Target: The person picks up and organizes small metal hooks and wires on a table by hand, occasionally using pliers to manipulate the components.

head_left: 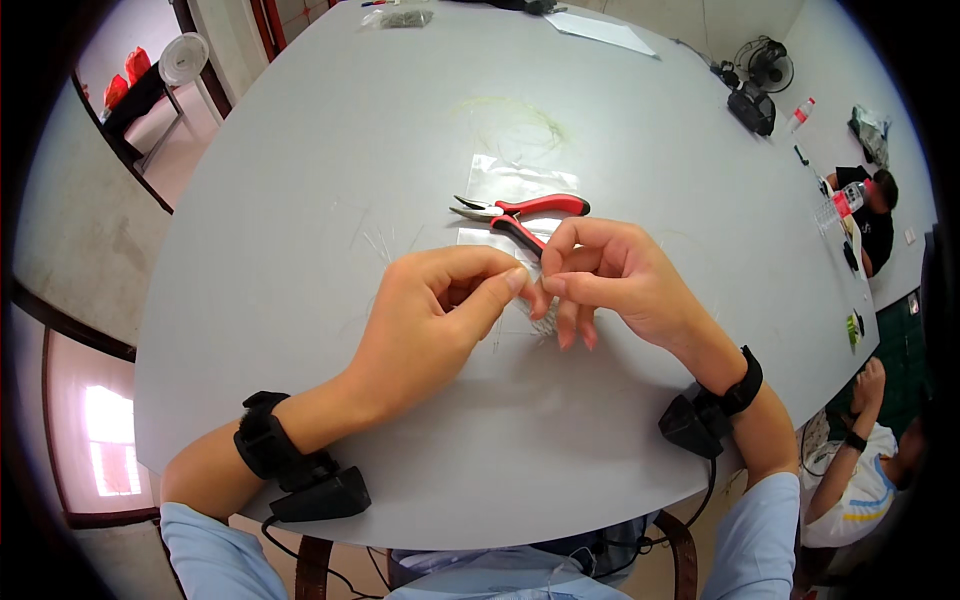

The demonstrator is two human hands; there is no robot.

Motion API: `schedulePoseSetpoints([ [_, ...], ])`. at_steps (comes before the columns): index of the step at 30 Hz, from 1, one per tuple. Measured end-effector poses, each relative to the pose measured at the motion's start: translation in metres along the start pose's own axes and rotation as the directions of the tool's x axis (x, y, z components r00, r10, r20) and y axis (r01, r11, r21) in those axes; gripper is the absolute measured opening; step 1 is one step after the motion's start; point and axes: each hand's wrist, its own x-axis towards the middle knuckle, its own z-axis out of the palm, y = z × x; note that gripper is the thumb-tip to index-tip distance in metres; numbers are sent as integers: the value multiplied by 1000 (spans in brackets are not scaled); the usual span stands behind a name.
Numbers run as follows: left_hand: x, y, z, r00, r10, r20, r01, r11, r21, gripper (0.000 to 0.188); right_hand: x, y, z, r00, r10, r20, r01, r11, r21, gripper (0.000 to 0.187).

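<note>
My left hand [425,315] and my right hand [625,275] meet above the table, thumb and forefinger of each pressed together. Whatever is pinched between them is too fine to make out. Just beyond lie red-and-black pliers [545,205], jaws pointing left and slightly apart. They rest across clear plastic bags [510,178]. Thin pin-like wires [385,243] are scattered left of the pliers. Under my fingers is a small heap of silvery pieces [545,325], partly hidden. Farther away sits a loose coil of pale green thread or wire [545,125].
On the grey table [600,440], a small filled bag [400,18] and a white sheet [605,35] lie at the far edge. A black pouch [752,108] and plastic bottles [850,200] stand right. Two people sit along the right side. Black cables hang from my wrist devices [325,495].
</note>
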Motion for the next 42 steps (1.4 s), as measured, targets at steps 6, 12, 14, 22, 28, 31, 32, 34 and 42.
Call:
schedulePoseSetpoints([
  [6,1,-2,1,998,56,-35,-56,998,2,19,0,5,1,996,-86,-22,87,995,57,10],
  [12,3,0,0,997,38,-64,-43,996,-77,19,0,7,6,970,-204,-133,212,976,51,15],
  [14,4,0,-1,998,32,-56,-38,994,-106,20,-1,7,7,964,-217,-156,226,973,45,16],
  [22,3,-2,1,994,86,-70,-90,994,-61,20,-4,9,13,934,-301,-194,292,953,-76,13],
  [28,3,-2,1,994,84,-64,-88,994,-60,19,-6,9,13,921,-333,-204,321,943,-92,12],
  [31,4,-3,0,994,83,-74,-86,996,-38,19,-5,9,15,903,-373,-212,346,926,-152,12],
  [32,4,-4,0,992,88,-86,-90,996,-17,19,-4,10,16,904,-373,-211,347,926,-151,12],
  [34,3,-6,0,989,111,-95,-111,994,10,18,-4,10,18,876,-426,-224,372,895,-248,13],
  [42,3,-2,2,987,118,-107,-114,993,38,16,-5,17,19,785,-567,-251,436,793,-427,15],
])
